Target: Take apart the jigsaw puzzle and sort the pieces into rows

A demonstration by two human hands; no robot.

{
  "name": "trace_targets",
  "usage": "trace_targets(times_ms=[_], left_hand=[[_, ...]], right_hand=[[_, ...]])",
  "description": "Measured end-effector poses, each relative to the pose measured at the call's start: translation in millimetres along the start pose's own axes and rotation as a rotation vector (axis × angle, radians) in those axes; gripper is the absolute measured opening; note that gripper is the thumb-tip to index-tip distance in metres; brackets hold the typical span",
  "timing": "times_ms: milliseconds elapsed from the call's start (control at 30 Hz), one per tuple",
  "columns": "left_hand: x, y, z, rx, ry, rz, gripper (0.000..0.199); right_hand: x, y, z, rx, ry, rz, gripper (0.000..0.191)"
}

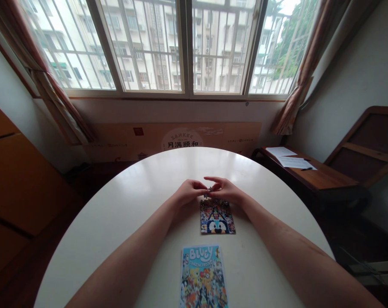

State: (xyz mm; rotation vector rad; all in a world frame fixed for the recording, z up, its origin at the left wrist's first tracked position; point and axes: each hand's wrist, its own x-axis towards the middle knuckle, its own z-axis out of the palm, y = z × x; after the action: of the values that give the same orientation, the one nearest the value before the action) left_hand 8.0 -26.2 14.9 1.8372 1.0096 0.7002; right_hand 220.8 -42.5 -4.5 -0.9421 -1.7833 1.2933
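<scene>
At the far edge of a partly built jigsaw puzzle [217,211], my left hand [191,191] and my right hand [225,189] meet fingertip to fingertip. A small puzzle piece [209,189] is pinched between them, its picture too small to make out. My right index finger stretches out above the pinch, pointing left. The puzzle lies flat and shows a blue cartoon dog's face at its near side, with many small colourful figures above. Nearer to me lies a reference picture [204,273] headed "Bluey", cut off by the bottom of the view.
All of this rests on a round white table [123,222]. To the right, a low wooden bench [315,173] carries papers [294,162] and a pen [306,169]. Behind the table are a printed cardboard panel [116,139] and a barred window [149,47] with curtains.
</scene>
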Motion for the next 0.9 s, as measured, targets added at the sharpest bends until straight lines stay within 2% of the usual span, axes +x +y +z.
trace_targets(times_ms=[267,367,533,667,800,900], left_hand=[[-1,0,0.4,-0.117,-0.008,0.032,0.023],[-5,4,-4.3,-0.163,0.069,-0.004,0.03],[-8,11,-20.2,-0.211,0.191,-0.073,0.041],[-6,9,-33.0,0.013,0.247,-0.075,0.036],[-5,0,-40.9,0.347,0.261,-0.124,0.019],[-5,-5,-43.2,0.48,0.253,-0.168,0.013]], right_hand=[[-2,-3,0,0.021,0.008,0.018,0.088],[-2,-4,0,0.009,0.02,0.025,0.087],[-2,-4,-4,0.157,0.174,0.02,0.084],[0,-1,-7,0.296,0.285,0.009,0.079],[2,4,-9,0.29,0.339,0.003,0.072],[3,6,-10,0.271,0.347,-0.004,0.07]])
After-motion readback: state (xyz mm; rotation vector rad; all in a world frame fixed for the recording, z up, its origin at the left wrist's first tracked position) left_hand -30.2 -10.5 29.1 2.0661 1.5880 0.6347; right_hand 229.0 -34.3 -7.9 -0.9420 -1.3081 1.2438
